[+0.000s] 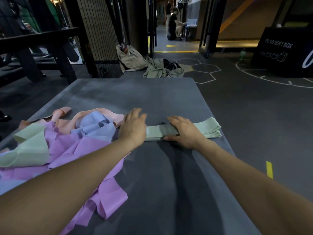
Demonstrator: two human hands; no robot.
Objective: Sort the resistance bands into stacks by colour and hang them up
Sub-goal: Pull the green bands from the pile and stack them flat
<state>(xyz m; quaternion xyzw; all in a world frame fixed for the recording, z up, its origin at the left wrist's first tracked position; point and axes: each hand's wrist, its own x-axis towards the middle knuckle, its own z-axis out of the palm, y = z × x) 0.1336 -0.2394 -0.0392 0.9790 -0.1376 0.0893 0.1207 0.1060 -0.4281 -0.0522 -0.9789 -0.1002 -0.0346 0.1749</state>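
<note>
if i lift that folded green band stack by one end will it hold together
Probably not. The folded pale green band stack is thin loose layers, likely to sag and fan apart. The crumpled purple bands suggest floppy material. Both the left hand and the right hand press it flat.

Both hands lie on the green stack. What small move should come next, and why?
Probably the left hand should reach for the loose green band in the mixed pile: the green stack looks squared under the right hand, and that band is unsorted.

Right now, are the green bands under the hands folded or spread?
Folded: the green bands lie as a flat layered stack, both hands resting on them.
</note>
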